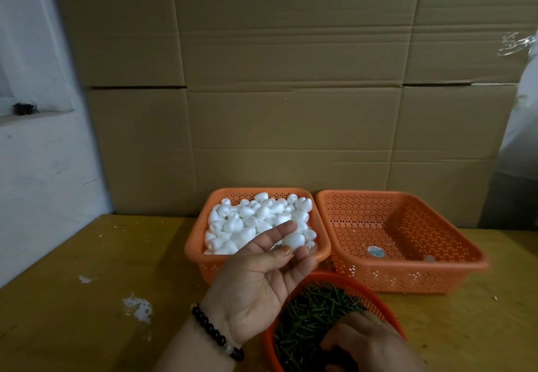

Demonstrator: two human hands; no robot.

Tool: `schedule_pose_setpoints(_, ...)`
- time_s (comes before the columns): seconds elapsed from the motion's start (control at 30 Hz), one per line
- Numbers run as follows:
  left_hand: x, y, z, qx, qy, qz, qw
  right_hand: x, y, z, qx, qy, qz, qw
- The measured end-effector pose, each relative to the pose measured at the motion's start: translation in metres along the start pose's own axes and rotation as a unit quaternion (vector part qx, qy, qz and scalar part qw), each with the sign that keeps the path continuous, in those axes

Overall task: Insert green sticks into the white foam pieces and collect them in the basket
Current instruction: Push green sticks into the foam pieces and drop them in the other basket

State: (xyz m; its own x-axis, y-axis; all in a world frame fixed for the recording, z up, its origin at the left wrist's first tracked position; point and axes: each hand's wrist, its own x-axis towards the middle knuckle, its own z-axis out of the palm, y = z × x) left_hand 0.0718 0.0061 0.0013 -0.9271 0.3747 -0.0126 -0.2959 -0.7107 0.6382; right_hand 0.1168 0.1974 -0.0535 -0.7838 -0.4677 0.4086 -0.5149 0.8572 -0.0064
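My left hand point(262, 281) is palm up above the table, holding one white egg-shaped foam piece point(293, 240) between thumb and fingertips. Behind it an orange square basket point(195, 251) is full of several white foam pieces point(256, 217). My right hand point(366, 345) reaches down with curled fingers into a round orange basket point(375, 303) heaped with short green sticks point(314, 310); whether it grips a stick is hidden. A second orange square basket point(454, 267) stands to the right, nearly empty, with one small pale thing point(429, 258) at its near wall.
The baskets sit on a yellow wooden table point(87, 328) with white foam crumbs point(136, 307) at the left. Large cardboard sheets point(291, 95) stand as a wall right behind the baskets. A white wall and window ledge point(32, 115) are at the left.
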Motion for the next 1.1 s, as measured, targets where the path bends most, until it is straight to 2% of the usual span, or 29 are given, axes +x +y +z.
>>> schedule_pose_setpoints(0.13, 0.0006, -0.0024, 0.0009, 0.017, 0.010, 0.003, 1.000, -0.0009, 0.0001, 0.0006, 0.001, 0.004, 0.008, 1.000)
schedule_pose_setpoints(0.27, 0.0010, -0.0046, 0.0004, 0.013, 0.011, 0.000, 1.000, 0.0018, 0.0020, 0.0021, 0.031, -0.036, 0.008, 0.999)
schedule_pose_setpoints(0.33, 0.0006, -0.0044, -0.0001, 0.013, 0.008, -0.004, 1.000, 0.0036, 0.0023, 0.0006, 0.034, -0.079, 0.014, 0.996)
schedule_pose_setpoints(0.47, -0.0027, -0.0038, 0.0015, 0.053, -0.013, -0.015, 0.998, 0.0012, -0.0022, 0.0001, 0.040, -0.015, 0.028, 0.999)
schedule_pose_setpoints(0.63, -0.0026, -0.0041, 0.0041, 0.032, -0.028, -0.015, 0.999, 0.0051, -0.0016, 0.0018, 0.052, -0.080, 0.015, 0.995)
schedule_pose_setpoints(0.77, -0.0015, -0.0039, 0.0041, 0.011, -0.017, -0.013, 1.000, 0.0074, -0.0028, 0.0018, 0.071, -0.094, 0.020, 0.993)
schedule_pose_setpoints(0.9, -0.0009, -0.0043, 0.0043, -0.005, -0.011, -0.013, 1.000, 0.0051, -0.0034, 0.0021, 0.061, -0.078, 0.037, 0.994)
schedule_pose_setpoints(1.0, -0.0009, -0.0040, 0.0039, -0.015, -0.009, -0.020, 1.000, 0.0054, -0.0016, 0.0030, 0.064, -0.104, 0.016, 0.992)
schedule_pose_setpoints(1.1, -0.0011, -0.0034, 0.0049, -0.011, -0.011, -0.014, 1.000, 0.0039, -0.0013, 0.0032, 0.026, -0.080, 0.020, 0.996)
